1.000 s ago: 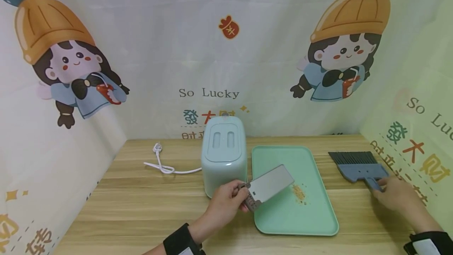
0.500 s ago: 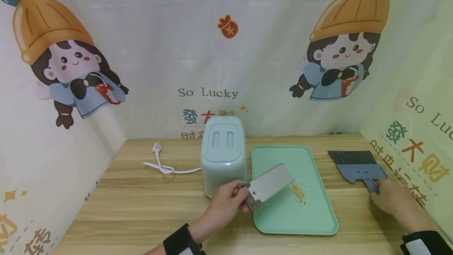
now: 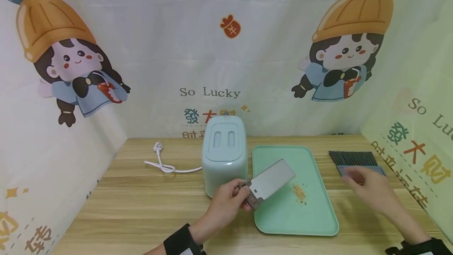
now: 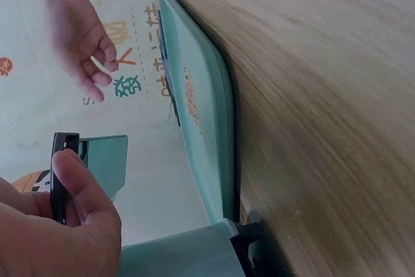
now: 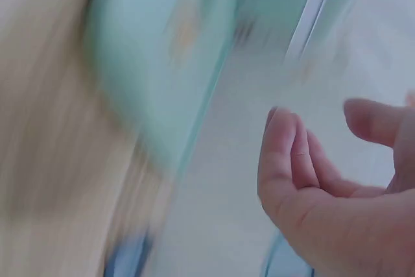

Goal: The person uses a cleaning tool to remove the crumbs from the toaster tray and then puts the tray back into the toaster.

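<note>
My left hand [image 3: 224, 202] pinches the dark end of a flat metal crumb tray [image 3: 274, 182], thumb on top. The plate tilts up over the left side of a green serving tray [image 3: 293, 221]. Tan crumbs [image 3: 299, 193] lie in a small patch on that tray. Empty and raised, my right hand [image 3: 373, 192] is to the right of the tray, fingers loosely bent and thumb apart in the right wrist view. Behind it lies a brush [image 3: 354, 157] with black bristles and a blue-grey body; the hand hides its handle in the head view.
A pale blue-green toaster [image 3: 224, 160] stands just left of the serving tray, close behind my left hand. Its white power cord [image 3: 166, 168] lies looped on the wooden table [image 3: 141, 211]. Printed cloth [image 3: 269, 70] hangs at the back and sides.
My right hand has let go of the brush handle and moved up and left, away from it. The brush stays on the table. My left hand keeps the crumb tray nearly still.
</note>
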Tool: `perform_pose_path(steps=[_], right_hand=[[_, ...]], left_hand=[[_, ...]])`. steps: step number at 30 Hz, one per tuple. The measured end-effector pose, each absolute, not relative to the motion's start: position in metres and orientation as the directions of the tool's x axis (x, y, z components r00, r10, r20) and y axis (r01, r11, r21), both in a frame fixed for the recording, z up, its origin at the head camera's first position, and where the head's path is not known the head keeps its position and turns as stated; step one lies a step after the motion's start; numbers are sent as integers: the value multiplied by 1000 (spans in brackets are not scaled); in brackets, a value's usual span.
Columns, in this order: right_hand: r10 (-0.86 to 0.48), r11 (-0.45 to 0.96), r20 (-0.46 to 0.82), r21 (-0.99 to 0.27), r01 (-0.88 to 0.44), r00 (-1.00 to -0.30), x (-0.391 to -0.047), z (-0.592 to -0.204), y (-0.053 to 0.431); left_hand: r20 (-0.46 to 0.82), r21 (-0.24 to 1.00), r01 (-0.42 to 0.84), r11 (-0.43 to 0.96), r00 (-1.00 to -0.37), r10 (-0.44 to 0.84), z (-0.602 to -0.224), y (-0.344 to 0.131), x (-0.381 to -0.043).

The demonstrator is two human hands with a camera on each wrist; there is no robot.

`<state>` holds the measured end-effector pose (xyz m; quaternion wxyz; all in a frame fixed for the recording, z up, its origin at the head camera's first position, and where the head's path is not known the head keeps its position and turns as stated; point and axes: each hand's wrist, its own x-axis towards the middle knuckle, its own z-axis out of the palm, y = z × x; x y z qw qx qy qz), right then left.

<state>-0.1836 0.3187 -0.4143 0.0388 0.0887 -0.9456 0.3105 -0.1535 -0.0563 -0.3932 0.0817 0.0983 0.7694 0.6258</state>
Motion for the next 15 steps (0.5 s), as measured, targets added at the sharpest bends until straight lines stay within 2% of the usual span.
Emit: perform_pose_path(steps=[2,3,5,10,15], right_hand=[[-204,588,50,-792,-163,-978,-175,-404,281],[-241,468,-9,-877,-108,-970,-171,-401,263],[-300,275,-123,-961,38,-946,-164,-400,233],[-385,-18,-244,-962,271,-890,-156,-410,182],[-418,-156,-227,-936,316,-880,-154,-417,152]], left_hand=[[-3,984,43,175,-968,251,-390,-56,-152],[-1,986,40,162,-969,249,-390,-56,-152],[-2,989,33,141,-970,243,-389,-55,-151],[3,993,29,114,-974,226,-390,-52,-151],[32,994,53,93,-975,218,-406,-49,-158]])
